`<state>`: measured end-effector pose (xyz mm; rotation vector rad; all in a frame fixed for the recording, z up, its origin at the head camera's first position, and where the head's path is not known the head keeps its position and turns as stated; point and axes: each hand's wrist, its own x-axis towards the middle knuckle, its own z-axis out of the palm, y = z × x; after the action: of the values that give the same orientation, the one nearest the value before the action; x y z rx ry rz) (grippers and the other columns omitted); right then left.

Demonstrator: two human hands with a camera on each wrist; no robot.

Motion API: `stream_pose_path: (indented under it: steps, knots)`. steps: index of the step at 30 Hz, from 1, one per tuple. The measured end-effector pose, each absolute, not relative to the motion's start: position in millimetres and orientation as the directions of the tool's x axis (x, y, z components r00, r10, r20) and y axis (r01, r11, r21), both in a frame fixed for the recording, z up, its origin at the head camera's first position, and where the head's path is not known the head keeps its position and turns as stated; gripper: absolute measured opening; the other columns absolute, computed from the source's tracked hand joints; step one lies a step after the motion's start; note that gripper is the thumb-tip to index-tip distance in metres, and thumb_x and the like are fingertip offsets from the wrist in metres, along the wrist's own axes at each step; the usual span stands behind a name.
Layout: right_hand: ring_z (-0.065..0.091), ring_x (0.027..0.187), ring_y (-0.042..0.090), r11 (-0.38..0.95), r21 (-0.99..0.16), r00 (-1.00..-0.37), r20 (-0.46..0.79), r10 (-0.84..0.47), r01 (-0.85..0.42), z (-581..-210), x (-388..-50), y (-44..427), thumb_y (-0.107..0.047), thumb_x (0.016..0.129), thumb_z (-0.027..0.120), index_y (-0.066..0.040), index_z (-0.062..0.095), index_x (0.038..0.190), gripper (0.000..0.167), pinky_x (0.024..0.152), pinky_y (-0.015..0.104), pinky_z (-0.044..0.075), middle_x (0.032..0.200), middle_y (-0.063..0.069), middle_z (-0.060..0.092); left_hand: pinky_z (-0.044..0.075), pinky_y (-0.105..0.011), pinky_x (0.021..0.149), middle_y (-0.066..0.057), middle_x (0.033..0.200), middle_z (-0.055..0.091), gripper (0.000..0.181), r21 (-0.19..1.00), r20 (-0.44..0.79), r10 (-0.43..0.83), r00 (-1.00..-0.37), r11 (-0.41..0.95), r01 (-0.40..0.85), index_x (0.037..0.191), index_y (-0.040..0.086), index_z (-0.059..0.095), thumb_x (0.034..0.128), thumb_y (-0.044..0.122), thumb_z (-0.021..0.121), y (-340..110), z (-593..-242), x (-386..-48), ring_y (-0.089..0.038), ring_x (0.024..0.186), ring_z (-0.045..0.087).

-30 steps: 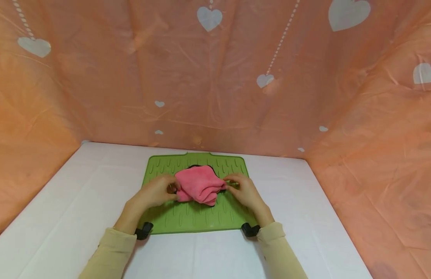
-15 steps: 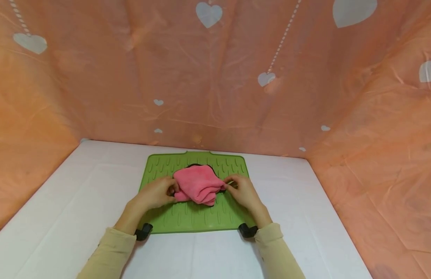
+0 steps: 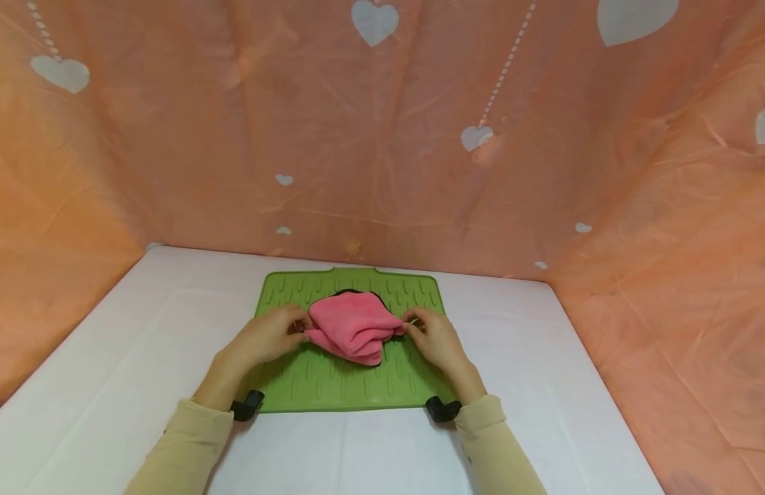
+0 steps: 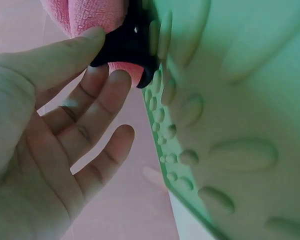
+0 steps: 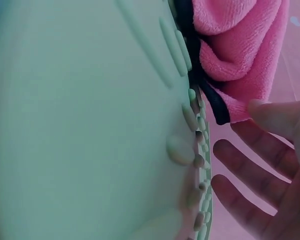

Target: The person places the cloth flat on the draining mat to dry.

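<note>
A crumpled pink cloth (image 3: pixel 353 323) with dark edging lies folded over itself on a green ridged mat (image 3: pixel 333 388). At its left side, my left hand (image 3: pixel 267 337) pinches an edge; in the left wrist view the thumb and a finger meet on the black edging (image 4: pixel 125 50) while the other fingers are spread. My right hand (image 3: pixel 437 344) pinches the cloth's right corner between thumb and index finger, as the right wrist view shows on the pink fabric (image 5: pixel 235 70). What lies under the cloth, if anything, is hidden.
The mat rests on a white table (image 3: pixel 519 385). Orange sheeting with hearts (image 3: pixel 370 158) stands behind the table and along both sides. Black wrist mounts (image 3: pixel 443 410) sit under both wrists, over the mat's front corners.
My left hand has moved slightly up and left, drawing the cloth's left edge out into a corner. The right hand keeps its pinch, almost in place.
</note>
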<state>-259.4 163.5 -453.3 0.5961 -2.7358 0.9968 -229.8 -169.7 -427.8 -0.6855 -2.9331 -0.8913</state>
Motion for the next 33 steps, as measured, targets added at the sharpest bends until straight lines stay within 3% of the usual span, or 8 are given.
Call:
stream_pose_path:
  steps: [25,33]
  knots:
    - [0.072,0.094,0.031,0.704,-0.602,-0.924,0.308,-0.228,-0.375,-437,-264,191,-0.008,0.1,0.067,-0.006,0.072,0.108,0.009,0.085,0.049,0.057,0.108,0.013,0.075,0.054,-0.046,0.074,-0.011,0.113,0.068,0.012,0.504,0.298,0.271,-0.915,0.77,0.392,0.111,0.006,0.075,0.1014,0.009,0.067,-191,-409,-227,-0.024,0.088,0.065]
    - [0.071,0.099,0.031,0.757,-0.581,-0.946,0.281,-0.16,-0.301,-437,-262,198,-0.013,0.103,0.066,-0.01,0.072,0.112,0.011,0.083,0.05,0.056,0.112,0.011,0.075,0.055,-0.057,0.084,-0.012,0.116,0.068,0.013,0.489,0.292,0.261,-0.92,0.786,0.378,0.112,0.006,0.074,0.1015,0.007,0.066,-194,-414,-227,-0.034,0.101,0.068]
